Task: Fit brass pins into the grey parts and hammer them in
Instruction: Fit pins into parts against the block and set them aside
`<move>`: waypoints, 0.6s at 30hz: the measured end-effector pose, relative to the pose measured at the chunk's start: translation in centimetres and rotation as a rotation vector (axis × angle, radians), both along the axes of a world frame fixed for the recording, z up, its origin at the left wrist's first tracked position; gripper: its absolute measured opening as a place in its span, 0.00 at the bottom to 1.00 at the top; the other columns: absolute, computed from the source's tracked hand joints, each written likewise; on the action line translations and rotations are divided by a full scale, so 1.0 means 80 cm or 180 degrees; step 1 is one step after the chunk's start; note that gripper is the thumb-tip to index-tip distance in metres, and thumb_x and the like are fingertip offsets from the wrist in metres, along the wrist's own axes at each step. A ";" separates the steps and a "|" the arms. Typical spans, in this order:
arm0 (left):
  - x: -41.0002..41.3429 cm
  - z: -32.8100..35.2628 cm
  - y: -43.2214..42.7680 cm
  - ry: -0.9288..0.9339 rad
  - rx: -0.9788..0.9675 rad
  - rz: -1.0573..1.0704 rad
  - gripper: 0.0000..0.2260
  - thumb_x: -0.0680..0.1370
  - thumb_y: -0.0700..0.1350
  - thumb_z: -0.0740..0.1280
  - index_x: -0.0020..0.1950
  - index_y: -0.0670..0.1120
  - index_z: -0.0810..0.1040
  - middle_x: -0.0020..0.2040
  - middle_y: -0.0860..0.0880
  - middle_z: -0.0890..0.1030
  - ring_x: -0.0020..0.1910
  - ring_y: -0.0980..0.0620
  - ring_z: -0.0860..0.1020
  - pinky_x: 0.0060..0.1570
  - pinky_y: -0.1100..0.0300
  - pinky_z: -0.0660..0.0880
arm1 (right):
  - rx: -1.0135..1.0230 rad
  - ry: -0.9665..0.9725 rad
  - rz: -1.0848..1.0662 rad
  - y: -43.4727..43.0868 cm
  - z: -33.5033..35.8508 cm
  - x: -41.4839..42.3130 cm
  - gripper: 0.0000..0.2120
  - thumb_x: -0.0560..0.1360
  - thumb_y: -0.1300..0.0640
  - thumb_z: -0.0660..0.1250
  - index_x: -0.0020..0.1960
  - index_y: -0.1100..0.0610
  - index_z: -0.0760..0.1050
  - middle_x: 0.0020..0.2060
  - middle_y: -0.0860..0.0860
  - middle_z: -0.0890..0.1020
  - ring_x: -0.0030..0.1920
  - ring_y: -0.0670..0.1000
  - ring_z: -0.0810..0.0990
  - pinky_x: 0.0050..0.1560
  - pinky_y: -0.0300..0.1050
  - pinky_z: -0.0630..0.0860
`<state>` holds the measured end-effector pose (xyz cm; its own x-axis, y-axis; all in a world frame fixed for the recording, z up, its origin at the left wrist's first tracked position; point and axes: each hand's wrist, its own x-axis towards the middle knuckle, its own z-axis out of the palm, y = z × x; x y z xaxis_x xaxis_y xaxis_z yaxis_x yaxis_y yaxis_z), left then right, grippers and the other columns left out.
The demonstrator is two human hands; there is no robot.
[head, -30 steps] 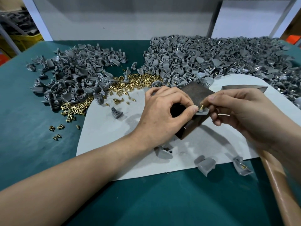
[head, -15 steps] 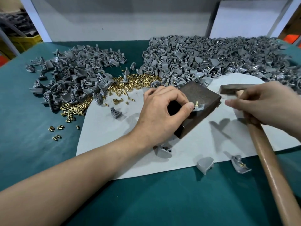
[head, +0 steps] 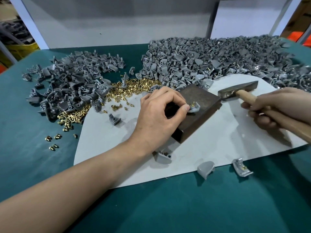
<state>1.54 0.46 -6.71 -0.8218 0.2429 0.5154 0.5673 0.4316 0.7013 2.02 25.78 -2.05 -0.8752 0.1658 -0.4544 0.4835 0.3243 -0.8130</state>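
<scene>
Two hands are engaged. My left hand (head: 158, 115) lies over the dark metal block (head: 203, 96) with its fingers curled. Thumb and forefinger pinch the grey part (head: 196, 108) at its left end and hold it down on the block's top face. One brass pin (head: 193, 103) stands in that part, just beside my thumb tip, its head proud of the grey surface.

My right hand (head: 276, 106) grips the wooden handle of the hammer (head: 239, 89), fingers wrapped round it close below the head. The hammer head sits to the right of the block, off its far right corner, apart from the pin and the part. Whether it touches anything beneath it, I cannot tell.

The block rests on a white sheet (head: 218, 140), which lies on the green table cover (head: 168, 207). Loose grey parts lie about the sheet:
- one (head: 114, 119) left of my left hand
- one (head: 162, 157) beside my left wrist
- one (head: 206, 169) across the sheet's near edge
- one (head: 242, 167) just right of that, with brass showing in it

A heap of brass pins (head: 134, 86) lies beyond my left hand. Grey parts are heaped to its left (head: 72, 81) and right (head: 218, 59). A few stray pins (head: 53, 140) lie on the green cover, well to the left.
</scene>
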 end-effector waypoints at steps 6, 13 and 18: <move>-0.001 0.002 0.001 -0.0300 0.0072 0.0082 0.03 0.73 0.42 0.71 0.42 0.47 0.78 0.48 0.56 0.78 0.56 0.52 0.73 0.60 0.45 0.68 | -0.0049 0.1165 0.0233 -0.009 0.026 0.019 0.10 0.67 0.51 0.72 0.44 0.54 0.75 0.22 0.53 0.73 0.15 0.53 0.65 0.21 0.38 0.66; -0.005 0.001 -0.002 -0.0484 0.0080 0.0104 0.06 0.73 0.46 0.71 0.39 0.53 0.76 0.51 0.60 0.77 0.60 0.57 0.69 0.64 0.45 0.64 | -0.0052 0.1821 0.0982 -0.077 0.049 0.070 0.15 0.72 0.55 0.70 0.54 0.38 0.76 0.22 0.53 0.73 0.13 0.51 0.63 0.23 0.37 0.68; -0.008 -0.002 -0.003 -0.0527 0.0219 0.0171 0.08 0.72 0.44 0.73 0.37 0.55 0.77 0.52 0.61 0.77 0.61 0.58 0.69 0.65 0.45 0.62 | 0.0216 0.2043 0.0897 -0.088 0.050 0.076 0.12 0.76 0.56 0.63 0.52 0.40 0.76 0.22 0.50 0.70 0.16 0.50 0.63 0.21 0.34 0.62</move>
